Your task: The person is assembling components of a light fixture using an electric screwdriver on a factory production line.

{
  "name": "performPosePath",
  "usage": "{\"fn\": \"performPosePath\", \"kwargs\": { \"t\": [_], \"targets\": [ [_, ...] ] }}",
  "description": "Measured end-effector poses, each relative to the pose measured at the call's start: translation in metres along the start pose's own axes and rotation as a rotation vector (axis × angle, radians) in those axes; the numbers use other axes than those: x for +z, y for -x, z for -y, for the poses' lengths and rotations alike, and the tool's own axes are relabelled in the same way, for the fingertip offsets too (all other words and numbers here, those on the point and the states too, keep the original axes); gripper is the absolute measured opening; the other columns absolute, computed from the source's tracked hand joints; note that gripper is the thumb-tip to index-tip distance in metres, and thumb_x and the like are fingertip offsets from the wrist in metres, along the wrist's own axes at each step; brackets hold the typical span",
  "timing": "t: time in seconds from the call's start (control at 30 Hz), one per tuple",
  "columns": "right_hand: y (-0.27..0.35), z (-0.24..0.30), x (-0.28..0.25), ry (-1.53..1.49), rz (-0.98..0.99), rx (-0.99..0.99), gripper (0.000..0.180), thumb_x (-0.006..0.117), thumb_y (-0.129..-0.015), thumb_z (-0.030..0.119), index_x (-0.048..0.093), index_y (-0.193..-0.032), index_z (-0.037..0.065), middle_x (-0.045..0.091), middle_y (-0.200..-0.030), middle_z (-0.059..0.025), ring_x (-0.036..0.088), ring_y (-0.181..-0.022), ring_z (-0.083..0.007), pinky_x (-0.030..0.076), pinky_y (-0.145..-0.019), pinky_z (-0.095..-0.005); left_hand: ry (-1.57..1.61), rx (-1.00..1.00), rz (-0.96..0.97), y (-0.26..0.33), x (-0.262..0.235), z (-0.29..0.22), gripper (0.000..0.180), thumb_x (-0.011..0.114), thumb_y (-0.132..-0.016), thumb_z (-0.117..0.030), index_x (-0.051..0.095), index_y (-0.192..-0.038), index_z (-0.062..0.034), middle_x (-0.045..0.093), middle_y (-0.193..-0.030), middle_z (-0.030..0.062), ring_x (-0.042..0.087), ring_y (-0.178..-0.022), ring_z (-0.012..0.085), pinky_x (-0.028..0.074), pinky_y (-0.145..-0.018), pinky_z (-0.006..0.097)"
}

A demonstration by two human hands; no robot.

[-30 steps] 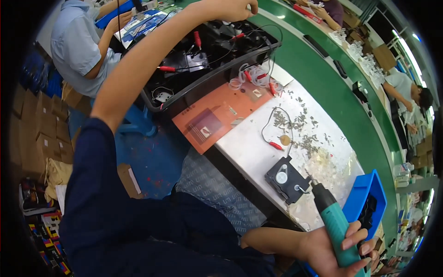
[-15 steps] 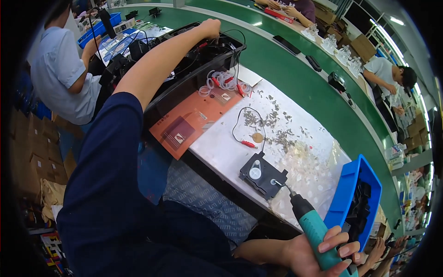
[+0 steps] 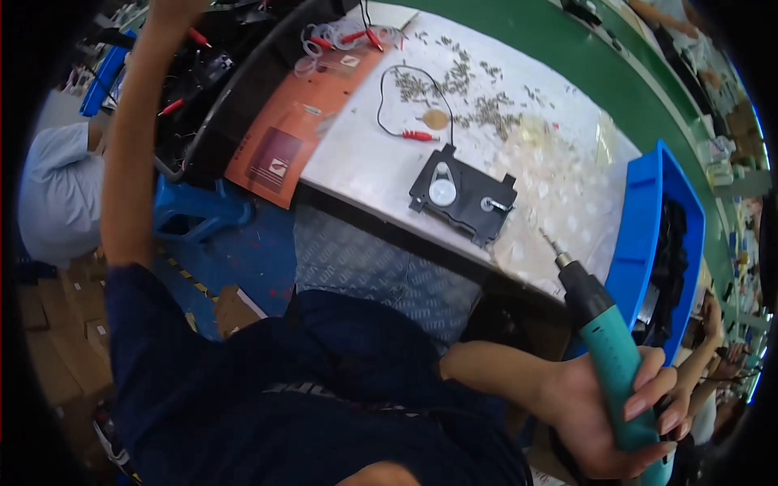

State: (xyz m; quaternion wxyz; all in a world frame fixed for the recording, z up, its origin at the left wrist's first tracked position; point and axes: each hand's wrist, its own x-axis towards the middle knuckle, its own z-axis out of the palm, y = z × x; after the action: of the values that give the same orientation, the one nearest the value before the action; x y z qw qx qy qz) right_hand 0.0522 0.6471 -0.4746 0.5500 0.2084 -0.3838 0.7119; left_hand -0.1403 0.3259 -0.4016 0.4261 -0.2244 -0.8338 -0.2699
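The teal-bodied electric screwdriver [image 3: 609, 356] sits in the right hand [image 3: 604, 413], fingers wrapped tight, its bit now nearer the black plastic plate [image 3: 463, 197] on the white worktable [image 3: 365, 162]. The left hand [image 3: 174, 8] – reaching into the black bin [image 3: 219, 73] – is cropped; grip unreadable.

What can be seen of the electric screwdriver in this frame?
The electric screwdriver has a teal plastic-looking body, a black tapered nose and a thin metal bit at its tip. The right hand grips its lower body, fingers wrapped over the teal part. It tilts up and left, the bit pointing toward the black flat part on the white table without touching it. Its butt end is cut off by the frame edge.
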Motion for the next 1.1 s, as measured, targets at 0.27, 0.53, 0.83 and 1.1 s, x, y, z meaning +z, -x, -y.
{"fn": "performPosePath", "kwargs": {
  "t": [0.27, 0.53, 0.83, 1.1],
  "targets": [
    [0.007, 0.010, -0.014, 0.071, 0.056, 0.090, 0.027, 0.061, -0.079, 0.019, 0.050, -0.099, 0.004, 0.057, -0.086, -0.0041, 0.049, -0.055, -0.0099, 0.037, -0.060, -0.0255, 0.067, 0.295, 0.205, 0.164, 0.093, -0.095, 0.026, 0.071, -0.066, -0.002, 0.069, -0.093, -0.0045, 0.059, -0.080, 0.0045, 0.060, -0.065, 0.0163, 0.048, -0.049, 0.026],
    [0.012, 0.010, -0.015, 0.124, 0.032, 0.102, 0.028, 0.062, -0.080, 0.020, 0.050, -0.100, 0.005, 0.056, -0.086, -0.0040, 0.049, -0.056, -0.0093, 0.036, -0.059, -0.0247, 0.382, -0.060, 0.417, 0.194, 0.091, -0.118, 0.044, 0.076, -0.065, -0.005, 0.069, -0.109, -0.0030, 0.062, -0.096, 0.0127, 0.061, -0.081, 0.0232, 0.051, -0.066, 0.031],
    [0.009, 0.002, -0.013, 0.159, 0.040, 0.123, 0.030, 0.063, -0.078, 0.020, 0.048, -0.099, 0.006, 0.055, -0.085, -0.0028, 0.049, -0.056, -0.0084, 0.037, -0.059, -0.0247, 0.460, -0.103, 0.320, 0.210, 0.103, -0.107, 0.038, 0.074, -0.071, -0.005, 0.069, -0.108, -0.0047, 0.062, -0.119, 0.0176, 0.060, -0.105, 0.0326, 0.049, -0.087, 0.037],
    [-0.002, -0.004, -0.001, 0.090, 0.180, 0.245, 0.030, 0.064, -0.077, 0.019, 0.046, -0.098, 0.006, 0.056, -0.085, -0.0006, 0.051, -0.057, -0.0078, 0.037, -0.062, -0.0244, 0.586, -0.249, 0.314, 0.218, 0.108, -0.103, 0.036, 0.073, -0.072, -0.003, 0.070, -0.108, -0.0063, 0.062, -0.120, 0.0162, 0.058, -0.110, 0.0307, 0.050, -0.083, 0.035]
  ]
}}
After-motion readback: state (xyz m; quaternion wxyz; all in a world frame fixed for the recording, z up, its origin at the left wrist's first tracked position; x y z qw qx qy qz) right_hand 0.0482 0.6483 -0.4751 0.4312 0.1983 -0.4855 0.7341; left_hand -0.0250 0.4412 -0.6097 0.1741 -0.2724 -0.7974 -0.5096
